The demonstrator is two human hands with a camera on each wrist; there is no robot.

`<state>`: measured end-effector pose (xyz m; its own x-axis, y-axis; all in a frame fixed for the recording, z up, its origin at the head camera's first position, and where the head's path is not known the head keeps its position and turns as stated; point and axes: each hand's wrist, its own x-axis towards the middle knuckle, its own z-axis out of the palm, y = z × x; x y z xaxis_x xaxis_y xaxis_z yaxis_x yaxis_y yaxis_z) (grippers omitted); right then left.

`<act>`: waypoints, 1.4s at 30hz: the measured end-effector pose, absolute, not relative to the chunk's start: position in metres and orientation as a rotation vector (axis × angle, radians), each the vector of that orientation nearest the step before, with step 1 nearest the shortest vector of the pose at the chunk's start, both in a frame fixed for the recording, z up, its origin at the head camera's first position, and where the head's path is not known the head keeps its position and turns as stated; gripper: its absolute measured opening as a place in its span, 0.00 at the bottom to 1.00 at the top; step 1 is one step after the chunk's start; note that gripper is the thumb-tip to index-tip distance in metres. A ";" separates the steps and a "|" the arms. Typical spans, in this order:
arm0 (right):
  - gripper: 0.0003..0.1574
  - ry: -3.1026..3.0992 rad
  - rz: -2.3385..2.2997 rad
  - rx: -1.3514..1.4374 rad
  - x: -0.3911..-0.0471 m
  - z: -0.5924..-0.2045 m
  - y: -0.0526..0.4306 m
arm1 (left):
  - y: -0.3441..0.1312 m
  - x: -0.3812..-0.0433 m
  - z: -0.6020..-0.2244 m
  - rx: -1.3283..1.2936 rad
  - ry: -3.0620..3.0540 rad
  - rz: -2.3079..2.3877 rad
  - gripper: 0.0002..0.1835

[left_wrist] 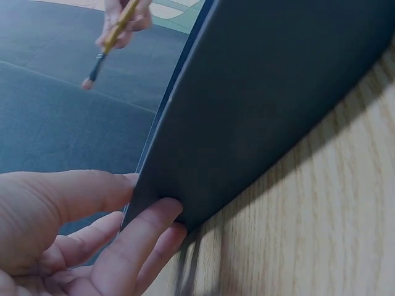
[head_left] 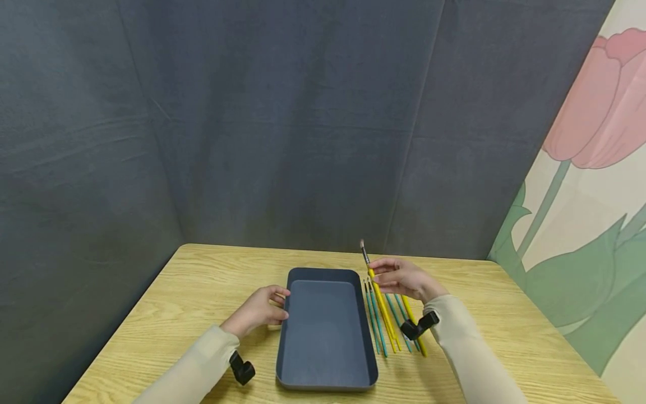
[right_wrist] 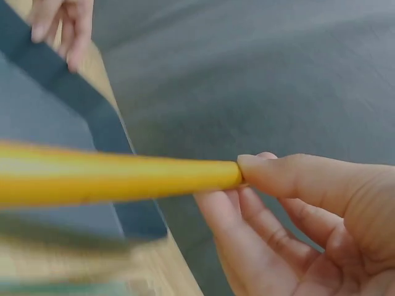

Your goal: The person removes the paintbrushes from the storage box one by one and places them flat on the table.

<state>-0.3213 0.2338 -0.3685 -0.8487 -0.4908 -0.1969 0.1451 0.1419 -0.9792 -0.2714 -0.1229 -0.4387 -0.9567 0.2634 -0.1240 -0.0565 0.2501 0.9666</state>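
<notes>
A dark grey rectangular tray (head_left: 325,331) lies on the table. My left hand (head_left: 261,310) touches its left side, fingertips against the outer wall and thumb tip at the rim (left_wrist: 165,105). Over the tray's right edge, my right hand (head_left: 401,279) pinches a paintbrush (head_left: 382,300) by its yellow handle between thumb and fingers. The bristle end, pinkish beyond a dark ferrule, points up and away. Beneath and beside this hand, several teal paintbrushes (head_left: 377,317) and another yellow paintbrush (head_left: 418,335) lie side by side, partly covered by the hand and wrist camera.
The wooden table (head_left: 212,275) has its far edge along a dark grey curtain (head_left: 282,140). At the right stands a wall panel painted with a tulip (head_left: 595,106). A black camera (head_left: 242,368) sits on the left wrist, another (head_left: 420,325) on the right.
</notes>
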 end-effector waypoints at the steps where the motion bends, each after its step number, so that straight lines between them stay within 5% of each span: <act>1: 0.20 1.963 -1.746 -0.322 -0.322 -0.370 0.241 | -0.123 -0.271 -0.439 0.197 2.265 1.764 0.29; 16: 0.28 2.184 -1.591 -0.096 -0.327 -0.401 0.307 | -0.122 -0.271 -0.440 0.186 2.274 1.766 0.29; 42: 0.22 2.276 -1.564 0.026 -0.324 -0.436 0.335 | -0.120 -0.272 -0.441 0.215 2.277 1.758 0.29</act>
<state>-0.3236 0.3350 -0.4361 -0.9287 -0.1951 -0.3154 0.2245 0.3811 -0.8969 -0.2722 -0.1198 -0.4413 -0.9564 0.2702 -0.1112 -0.0393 0.2583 0.9653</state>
